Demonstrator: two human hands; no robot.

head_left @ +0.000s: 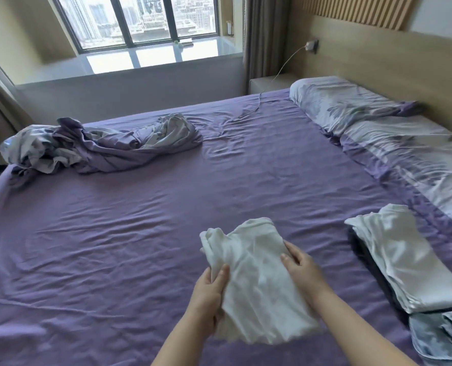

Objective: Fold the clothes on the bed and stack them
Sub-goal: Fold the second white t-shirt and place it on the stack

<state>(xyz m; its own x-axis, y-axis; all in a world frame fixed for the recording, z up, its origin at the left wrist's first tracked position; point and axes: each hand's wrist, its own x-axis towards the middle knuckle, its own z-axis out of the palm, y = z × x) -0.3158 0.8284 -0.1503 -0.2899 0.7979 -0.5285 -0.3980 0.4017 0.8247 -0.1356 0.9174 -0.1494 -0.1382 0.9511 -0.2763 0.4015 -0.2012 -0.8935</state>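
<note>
a bedroom with a wide bed [140,233] under a wrinkled purple sheet, seen from its near edge.

nearest, at the near right corner, a pale blue garment [441,336] lies loosely bunched on the sheet, and it does not look folded yet. just beyond it sits the stack [404,268]: a folded white piece on top of something dark, so at least 2 items appear to be done.

in the near middle the person holds a white garment [248,270], folded down to a narrow bundle with its far end still lumpy. the left hand [209,294] is curled round the garment's left edge, thumb on top and fingers underneath. the right hand [301,265] grips the right edge, fingers bent over the cloth. the bundle looks lifted a little off the sheet at its near end, though that is hard to be sure of.

my reading is that this piece is at its last fold or about to go onto the stack to the right, which leaves the blue garment after it.

farther off on the left lies a rumpled duvet cover [95,143], purple and pale print, which may be bedding and no part of the clothes. on the far right, pillows [351,104] rest against a wooden headboard [378,59], and a window [140,19] fills the far wall.
</note>
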